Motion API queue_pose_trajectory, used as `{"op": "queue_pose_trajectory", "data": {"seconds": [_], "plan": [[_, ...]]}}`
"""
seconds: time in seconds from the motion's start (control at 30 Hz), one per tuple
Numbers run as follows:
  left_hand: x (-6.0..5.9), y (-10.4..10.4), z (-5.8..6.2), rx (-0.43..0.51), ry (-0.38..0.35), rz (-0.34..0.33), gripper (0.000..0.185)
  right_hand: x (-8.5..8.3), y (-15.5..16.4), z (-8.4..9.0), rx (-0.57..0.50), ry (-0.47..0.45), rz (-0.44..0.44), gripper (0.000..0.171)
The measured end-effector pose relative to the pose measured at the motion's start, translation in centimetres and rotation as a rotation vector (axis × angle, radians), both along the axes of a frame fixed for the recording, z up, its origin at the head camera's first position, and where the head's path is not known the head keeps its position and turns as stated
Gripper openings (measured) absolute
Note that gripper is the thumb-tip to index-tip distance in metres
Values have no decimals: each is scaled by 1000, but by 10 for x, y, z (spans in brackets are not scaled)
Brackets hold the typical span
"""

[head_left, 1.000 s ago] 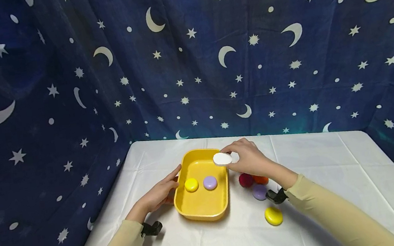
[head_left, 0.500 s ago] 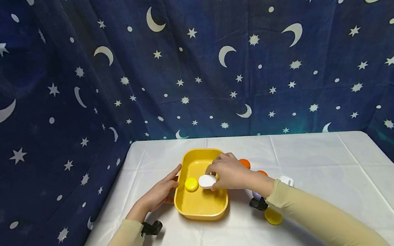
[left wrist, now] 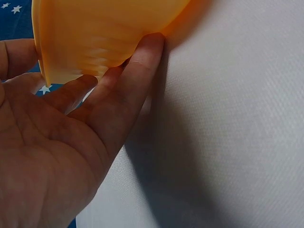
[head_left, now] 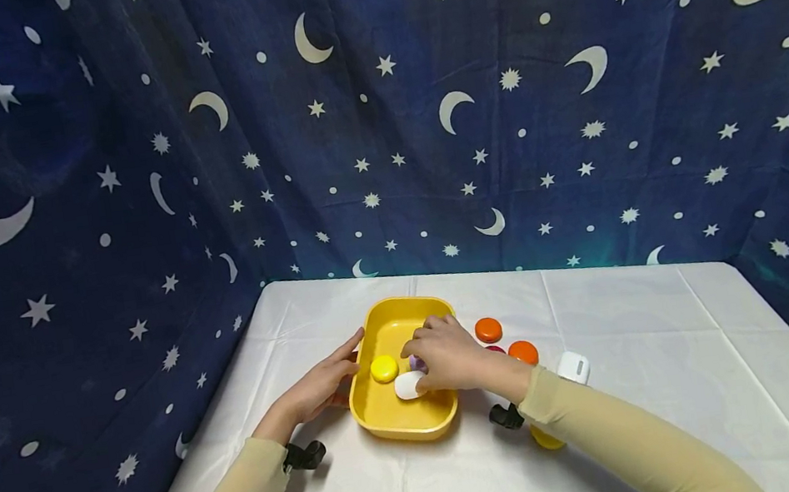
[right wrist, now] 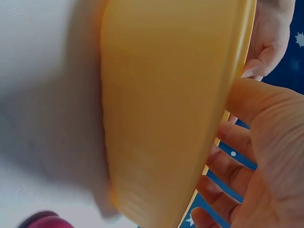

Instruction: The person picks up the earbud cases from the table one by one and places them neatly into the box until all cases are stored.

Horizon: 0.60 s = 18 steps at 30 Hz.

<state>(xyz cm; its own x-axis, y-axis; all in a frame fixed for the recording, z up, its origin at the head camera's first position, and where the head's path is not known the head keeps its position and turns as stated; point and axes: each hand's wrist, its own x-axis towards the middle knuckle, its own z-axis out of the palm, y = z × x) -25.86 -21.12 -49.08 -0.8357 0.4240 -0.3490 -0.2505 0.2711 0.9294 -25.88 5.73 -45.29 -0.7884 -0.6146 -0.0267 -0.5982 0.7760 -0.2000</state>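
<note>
My left hand [head_left: 316, 387] rests at the left side of a yellow tray [head_left: 407, 429], its fingertips touching the outer wall, as the left wrist view shows. Inside the tray lies a glossy yellow disc [head_left: 384, 368]. My right hand [head_left: 448, 360] reaches in over the right rim, fingers spread. At its thumb lies a white oval piece [head_left: 407, 385]. A lilac disc [head_left: 415, 362] shows partly beneath the fingers. In the right wrist view the tray wall [right wrist: 161, 114] hides the fingertips' far side and the pieces.
Right of the tray lie two orange discs [head_left: 488, 329] and a crimson disc [head_left: 495, 349] mostly covered by the hand. A white slotted piece [head_left: 574, 367] sits beside the right sleeve. Another yellow disc [head_left: 547, 437] is partly under that forearm. A starry curtain [head_left: 456, 145] stands behind the table.
My right hand has carried the white oval piece from above the tray's right rim down into the tray, then its fingers spread away from it. The left hand has stayed in place.
</note>
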Motion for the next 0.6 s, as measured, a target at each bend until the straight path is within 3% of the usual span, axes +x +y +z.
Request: {"op": "queue_pose_trajectory", "data": {"seconds": [0.6], "plan": [[-1, 0, -1, -13, 1, 12, 68, -2, 43, 15, -146, 48, -41, 52]]}}
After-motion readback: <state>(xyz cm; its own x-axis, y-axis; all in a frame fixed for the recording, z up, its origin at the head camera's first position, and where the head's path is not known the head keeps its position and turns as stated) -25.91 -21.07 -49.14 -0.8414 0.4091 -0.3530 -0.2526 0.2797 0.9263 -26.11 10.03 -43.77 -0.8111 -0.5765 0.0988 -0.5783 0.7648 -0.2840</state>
